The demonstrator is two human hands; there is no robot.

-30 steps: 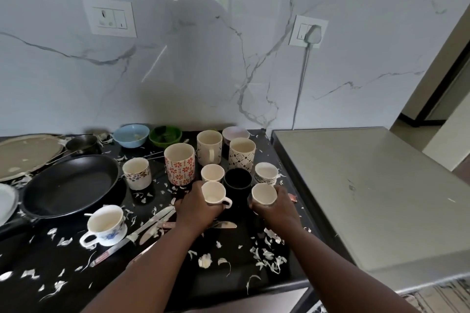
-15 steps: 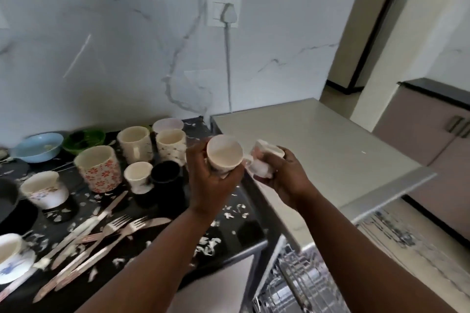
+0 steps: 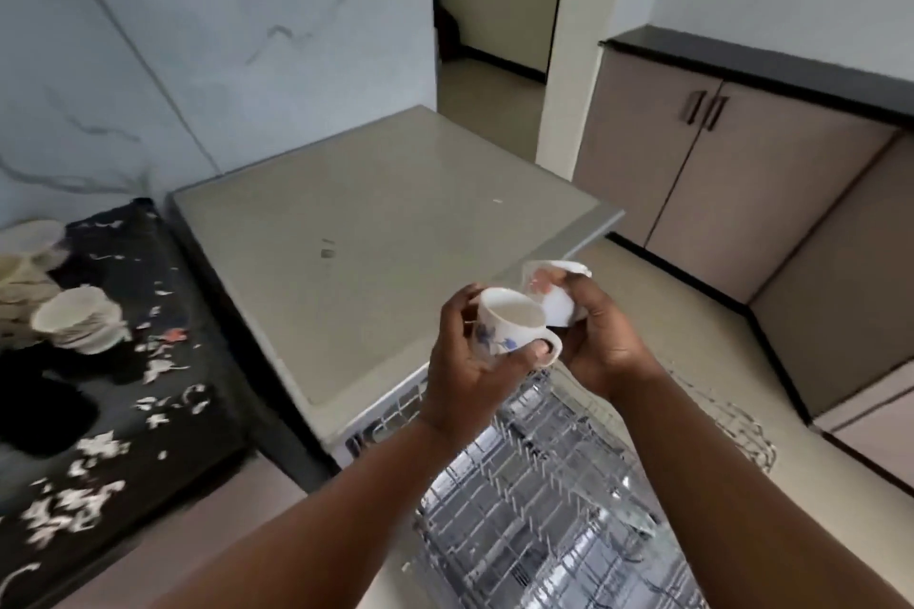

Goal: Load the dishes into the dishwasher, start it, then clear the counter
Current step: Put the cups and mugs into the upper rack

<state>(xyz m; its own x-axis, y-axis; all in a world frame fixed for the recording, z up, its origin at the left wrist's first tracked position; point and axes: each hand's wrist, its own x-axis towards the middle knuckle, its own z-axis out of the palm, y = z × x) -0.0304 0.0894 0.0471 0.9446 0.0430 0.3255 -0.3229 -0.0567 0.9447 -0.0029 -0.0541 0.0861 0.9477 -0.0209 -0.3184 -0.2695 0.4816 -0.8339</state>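
Both hands are clamped on cups and held close together above the pulled-out rack. The left hand wraps a small white ceramic cup with a blue flower print, mouth up and tilted toward the camera, handle pointing to the right hand. The right hand grips a second plain white cup, tipped on its side just behind and touching the first. The silver wire dishwasher rack lies directly below and slightly nearer the body than the hands, so the coming move is probably straight down. The right hand sits more squarely over it. The black table with leftover mugs lies well to the left.
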